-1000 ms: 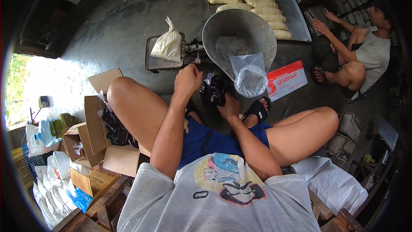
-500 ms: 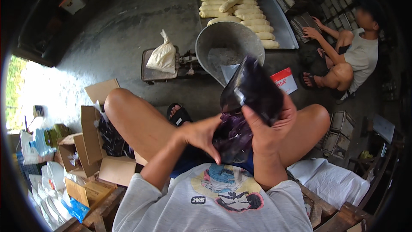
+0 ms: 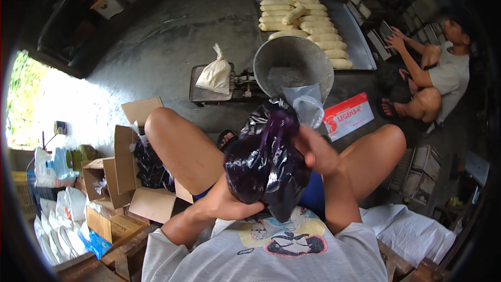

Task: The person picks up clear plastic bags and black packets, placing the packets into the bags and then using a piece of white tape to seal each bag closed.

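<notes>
Held in front of my lap is a glossy, dark purple-black plastic bag [image 3: 266,164], full and bulging, its upper part bunched. My left hand [image 3: 229,201] grips it from the lower left, thumb lying across its front. At its upper right, my right hand [image 3: 321,151] is smeared by motion, with fingers curled near the bunched part; whether they pinch it I cannot tell. Just beyond the bag, a clear plastic bag [image 3: 308,107] hangs over the lip of a big metal scoop pan [image 3: 266,65].
A tied bag of pale stuff [image 3: 215,75] sits on the scale's platform [image 3: 198,94]. Pale dough rolls [image 3: 318,23] lie on a metal tray [image 3: 360,47]. A red-and-white packet [image 3: 346,116] is right of the pan. Open cartons [image 3: 125,159] stand left; a person [image 3: 433,73] squats right.
The dark bag has come down and left, spreading into a full, rounded shape. My left hand has closed on its lower side. My right hand has shifted to its upper right edge.
</notes>
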